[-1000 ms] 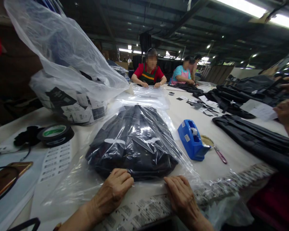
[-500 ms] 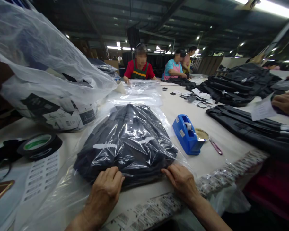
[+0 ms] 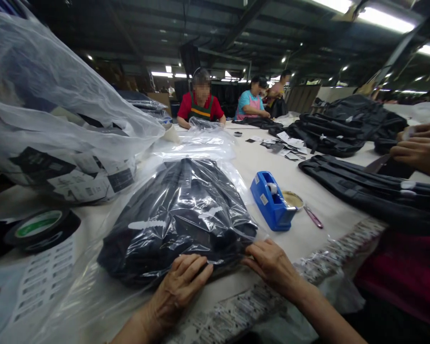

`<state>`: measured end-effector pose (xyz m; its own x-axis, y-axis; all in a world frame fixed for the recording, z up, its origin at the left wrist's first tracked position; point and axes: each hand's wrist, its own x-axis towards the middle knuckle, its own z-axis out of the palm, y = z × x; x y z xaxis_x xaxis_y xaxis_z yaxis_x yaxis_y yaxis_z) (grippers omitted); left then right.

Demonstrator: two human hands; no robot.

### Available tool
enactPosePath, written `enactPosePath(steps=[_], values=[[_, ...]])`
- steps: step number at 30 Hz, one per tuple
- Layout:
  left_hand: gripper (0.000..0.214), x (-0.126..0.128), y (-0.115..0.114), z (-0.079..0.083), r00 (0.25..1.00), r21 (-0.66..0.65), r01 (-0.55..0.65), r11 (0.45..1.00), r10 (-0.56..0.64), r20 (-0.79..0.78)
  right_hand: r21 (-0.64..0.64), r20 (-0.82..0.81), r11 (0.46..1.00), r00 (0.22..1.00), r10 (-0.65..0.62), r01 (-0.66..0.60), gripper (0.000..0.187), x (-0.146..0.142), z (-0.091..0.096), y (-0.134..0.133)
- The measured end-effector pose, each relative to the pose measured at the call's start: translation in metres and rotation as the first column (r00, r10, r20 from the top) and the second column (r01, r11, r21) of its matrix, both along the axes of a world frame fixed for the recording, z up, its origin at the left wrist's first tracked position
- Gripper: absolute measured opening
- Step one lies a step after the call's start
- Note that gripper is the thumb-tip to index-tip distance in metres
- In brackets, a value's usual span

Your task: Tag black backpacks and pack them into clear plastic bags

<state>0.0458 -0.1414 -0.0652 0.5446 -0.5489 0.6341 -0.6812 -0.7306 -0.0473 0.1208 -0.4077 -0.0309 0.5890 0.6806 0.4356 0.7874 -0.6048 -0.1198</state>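
Observation:
A folded dark garment (image 3: 179,215) lies inside a clear plastic bag (image 3: 93,291) on the white table (image 3: 308,239) right in front of me. My left hand (image 3: 181,286) rests on the bag's near edge, fingers curled and pressing the plastic. My right hand (image 3: 270,263) pinches the plastic at the garment's near right corner. Both hands touch the open end of the bag.
A blue tape dispenser (image 3: 272,200) and a small pink tool (image 3: 312,217) sit to the right. Dark tape rolls (image 3: 43,227) and a label sheet (image 3: 39,282) lie at left. A big bag of tags (image 3: 64,143) stands behind them. Black garments (image 3: 365,188) lie right; another person's hands (image 3: 417,148) and seated workers (image 3: 200,102) beyond.
My left hand has shifted right along the bag's near edge, and my right hand has closed on the plastic at the corner. The view has drifted slightly right.

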Motion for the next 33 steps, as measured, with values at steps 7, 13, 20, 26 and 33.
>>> enactPosePath(steps=[7, 13, 20, 26, 33], values=[[0.035, -0.003, -0.002, -0.001, 0.999, -0.069, -0.012, 0.998, 0.009, -0.042, -0.023, -0.221, 0.999, 0.974, -0.051, 0.047, 0.006, 0.01, 0.017, -0.035], [0.038, -0.002, -0.001, -0.009, 0.997, -0.106, -0.025, 0.994, 0.017, -0.073, 0.301, -0.55, 0.891, 0.825, -0.13, 0.341, 0.008, 0.017, -0.008, -0.039], [0.039, -0.004, -0.002, -0.009, 0.997, -0.135, -0.051, 0.99, 0.042, -0.068, 0.418, -0.593, 0.658, 0.737, -0.326, 0.627, 0.031, 0.02, -0.016, -0.061], [0.039, -0.004, 0.002, -0.011, 0.995, -0.056, -0.081, 0.995, 0.078, -0.053, 0.605, -0.482, 0.349, 0.678, -0.554, 0.715, 0.045, 0.044, 0.017, -0.069], [0.041, -0.004, 0.003, -0.012, 0.996, -0.05, -0.081, 0.995, 0.079, -0.05, 0.437, -0.699, 0.374, 0.571, -0.432, 0.818, 0.027, 0.114, 0.026, -0.07]])
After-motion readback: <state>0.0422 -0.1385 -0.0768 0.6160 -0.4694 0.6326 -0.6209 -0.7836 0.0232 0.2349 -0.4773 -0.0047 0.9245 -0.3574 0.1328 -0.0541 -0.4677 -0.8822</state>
